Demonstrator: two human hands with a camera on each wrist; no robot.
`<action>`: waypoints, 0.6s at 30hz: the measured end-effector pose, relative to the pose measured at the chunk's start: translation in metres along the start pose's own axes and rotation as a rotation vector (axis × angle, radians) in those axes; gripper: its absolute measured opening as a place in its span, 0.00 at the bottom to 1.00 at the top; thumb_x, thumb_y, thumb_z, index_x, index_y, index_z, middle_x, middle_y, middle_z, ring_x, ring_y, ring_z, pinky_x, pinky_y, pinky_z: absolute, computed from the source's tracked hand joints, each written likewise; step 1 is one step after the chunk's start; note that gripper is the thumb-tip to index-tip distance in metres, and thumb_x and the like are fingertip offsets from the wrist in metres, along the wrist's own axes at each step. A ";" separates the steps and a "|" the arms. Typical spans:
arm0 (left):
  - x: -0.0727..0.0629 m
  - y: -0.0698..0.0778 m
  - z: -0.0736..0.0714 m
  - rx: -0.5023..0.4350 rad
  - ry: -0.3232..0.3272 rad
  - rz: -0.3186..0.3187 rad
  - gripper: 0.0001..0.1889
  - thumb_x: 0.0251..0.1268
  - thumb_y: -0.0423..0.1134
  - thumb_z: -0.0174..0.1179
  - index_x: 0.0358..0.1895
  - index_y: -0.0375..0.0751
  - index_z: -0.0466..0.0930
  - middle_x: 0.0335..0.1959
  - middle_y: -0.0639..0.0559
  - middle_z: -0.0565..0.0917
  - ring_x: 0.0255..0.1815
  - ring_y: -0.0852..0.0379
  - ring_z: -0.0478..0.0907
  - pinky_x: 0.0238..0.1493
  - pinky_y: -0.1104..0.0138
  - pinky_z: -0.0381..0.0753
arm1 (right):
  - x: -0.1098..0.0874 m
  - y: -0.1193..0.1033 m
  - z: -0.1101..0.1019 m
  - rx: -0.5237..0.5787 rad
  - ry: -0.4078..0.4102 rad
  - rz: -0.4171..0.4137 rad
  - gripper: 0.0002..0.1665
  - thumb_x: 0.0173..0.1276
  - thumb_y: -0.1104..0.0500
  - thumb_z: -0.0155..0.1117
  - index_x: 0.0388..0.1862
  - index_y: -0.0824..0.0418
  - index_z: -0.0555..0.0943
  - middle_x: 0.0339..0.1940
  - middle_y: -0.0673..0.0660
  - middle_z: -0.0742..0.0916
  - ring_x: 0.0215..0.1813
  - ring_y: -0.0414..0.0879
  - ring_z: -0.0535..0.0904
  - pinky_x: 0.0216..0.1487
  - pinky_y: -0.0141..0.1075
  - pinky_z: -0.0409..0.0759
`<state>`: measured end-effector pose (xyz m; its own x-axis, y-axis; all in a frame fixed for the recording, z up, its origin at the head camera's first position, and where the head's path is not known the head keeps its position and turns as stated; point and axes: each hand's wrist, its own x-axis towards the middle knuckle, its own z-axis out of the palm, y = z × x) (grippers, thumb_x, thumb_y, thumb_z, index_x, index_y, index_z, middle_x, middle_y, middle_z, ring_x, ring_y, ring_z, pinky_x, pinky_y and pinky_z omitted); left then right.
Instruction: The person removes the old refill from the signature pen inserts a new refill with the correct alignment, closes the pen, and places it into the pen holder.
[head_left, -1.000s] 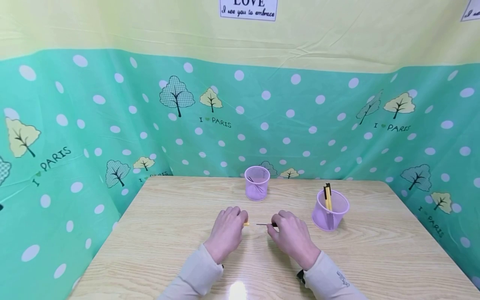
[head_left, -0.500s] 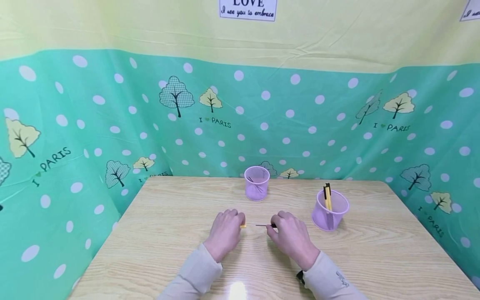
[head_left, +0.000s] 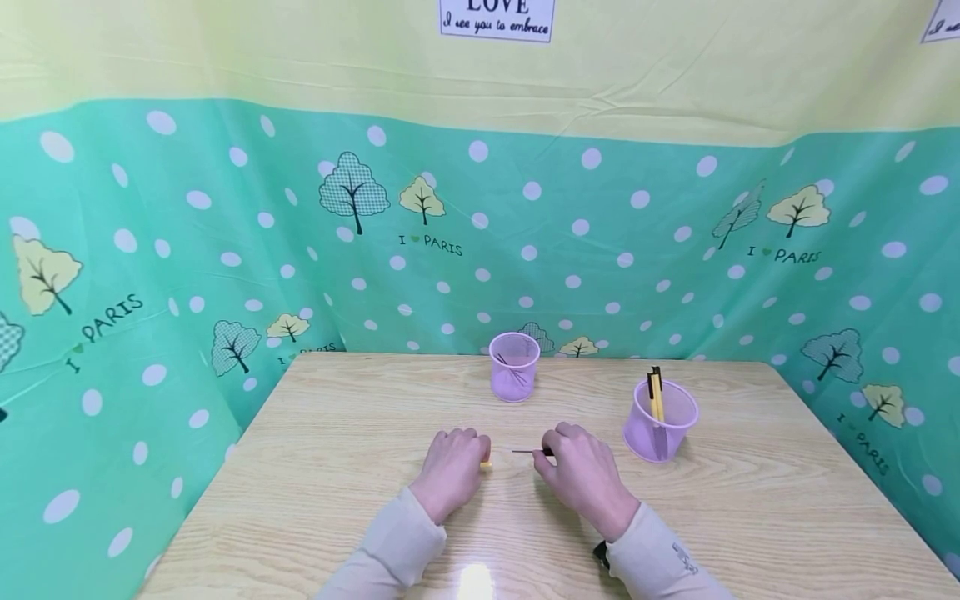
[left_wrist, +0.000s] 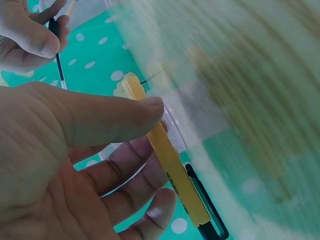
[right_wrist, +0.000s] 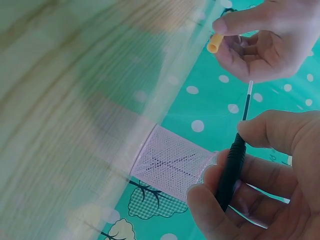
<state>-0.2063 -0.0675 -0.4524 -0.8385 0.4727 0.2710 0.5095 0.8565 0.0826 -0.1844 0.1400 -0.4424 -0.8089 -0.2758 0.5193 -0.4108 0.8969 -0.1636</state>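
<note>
My left hand [head_left: 452, 468] pinches a yellow pen barrel [left_wrist: 172, 170] between thumb and fingers; a black clip [left_wrist: 207, 200] sits at its far end. In the right wrist view the barrel's near end shows a round opening. My right hand [head_left: 588, 475] holds the pen's black grip section [right_wrist: 232, 170], from which a thin dark refill [right_wrist: 246, 106] with a pale end sticks out to the left. Barrel and refill are apart, with a short gap between them. The barrel's end lies a little nearer to me than the refill.
A purple mesh cup [head_left: 513, 379] with several thin dark sticks stands at the back of the wooden table [head_left: 360, 408]. Another purple mesh cup [head_left: 637, 437], at right, holds yellow pens [head_left: 656, 400] with black clips. A green dotted curtain [head_left: 420, 292] hangs behind.
My left hand has shifted slightly left and towards me with the barrel, so the gap to the refill has widened. My right hand has hardly moved.
</note>
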 end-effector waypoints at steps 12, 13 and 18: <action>-0.001 -0.004 0.004 -0.034 -0.031 -0.003 0.12 0.37 0.24 0.62 0.23 0.48 0.77 0.20 0.58 0.73 0.23 0.57 0.71 0.25 0.66 0.64 | 0.000 0.001 0.001 0.009 0.021 -0.018 0.07 0.53 0.54 0.71 0.22 0.54 0.82 0.19 0.42 0.73 0.21 0.37 0.68 0.18 0.30 0.66; -0.001 -0.004 0.004 -0.040 -0.038 -0.005 0.12 0.37 0.24 0.62 0.23 0.48 0.77 0.20 0.58 0.72 0.23 0.58 0.70 0.25 0.67 0.64 | 0.000 0.002 0.001 0.010 0.020 -0.019 0.07 0.53 0.54 0.71 0.22 0.54 0.82 0.19 0.42 0.73 0.21 0.37 0.68 0.18 0.30 0.66; -0.003 -0.004 0.002 -0.050 -0.071 -0.012 0.12 0.38 0.24 0.62 0.22 0.48 0.77 0.19 0.58 0.71 0.21 0.58 0.69 0.24 0.66 0.64 | 0.001 0.001 0.001 0.015 0.013 -0.016 0.07 0.54 0.54 0.70 0.23 0.54 0.83 0.19 0.42 0.73 0.22 0.37 0.69 0.18 0.30 0.66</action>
<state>-0.2064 -0.0719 -0.4556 -0.8554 0.4775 0.2007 0.5068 0.8516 0.1341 -0.1859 0.1408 -0.4431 -0.7964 -0.2858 0.5330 -0.4303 0.8871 -0.1673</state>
